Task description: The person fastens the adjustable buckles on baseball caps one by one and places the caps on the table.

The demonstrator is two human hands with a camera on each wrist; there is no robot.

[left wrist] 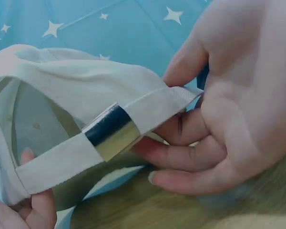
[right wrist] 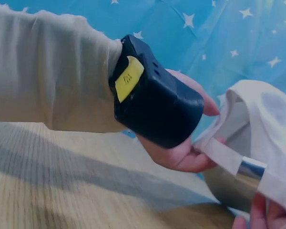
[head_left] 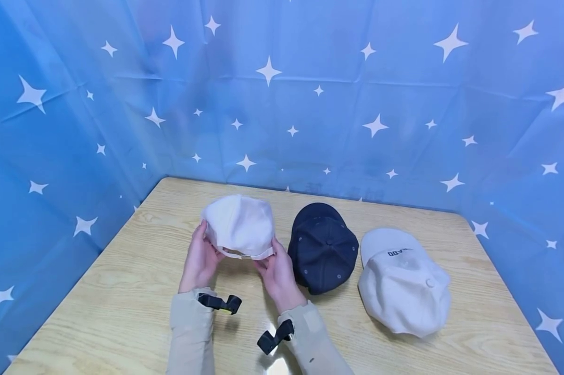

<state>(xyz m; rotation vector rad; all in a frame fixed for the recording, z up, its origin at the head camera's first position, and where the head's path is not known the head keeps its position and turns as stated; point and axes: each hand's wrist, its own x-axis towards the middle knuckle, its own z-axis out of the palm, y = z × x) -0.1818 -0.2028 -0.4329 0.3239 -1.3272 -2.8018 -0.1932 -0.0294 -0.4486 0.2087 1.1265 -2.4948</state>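
A white baseball cap (head_left: 239, 224) is held up between both hands, its back toward me. My left hand (head_left: 203, 260) grips the cap's left side. The right hand (head_left: 278, 271) holds the opposite side, thumb above and fingers under the strap in the left wrist view. That adjusting strap (left wrist: 62, 162) spans the back opening and carries a shiny metal buckle (left wrist: 113, 132). Through the opening, part of the cap's inside shows. In the right wrist view, the left hand (right wrist: 174, 155) pinches the strap's end, partly hidden behind a black wrist camera (right wrist: 157, 95).
A dark navy cap (head_left: 326, 250) lies just right of the right hand. Further right is a light grey cap (head_left: 403, 291) with dark lettering on its front. All are over a wooden table (head_left: 122, 291), bordered by a blue star-patterned curtain (head_left: 310, 120).
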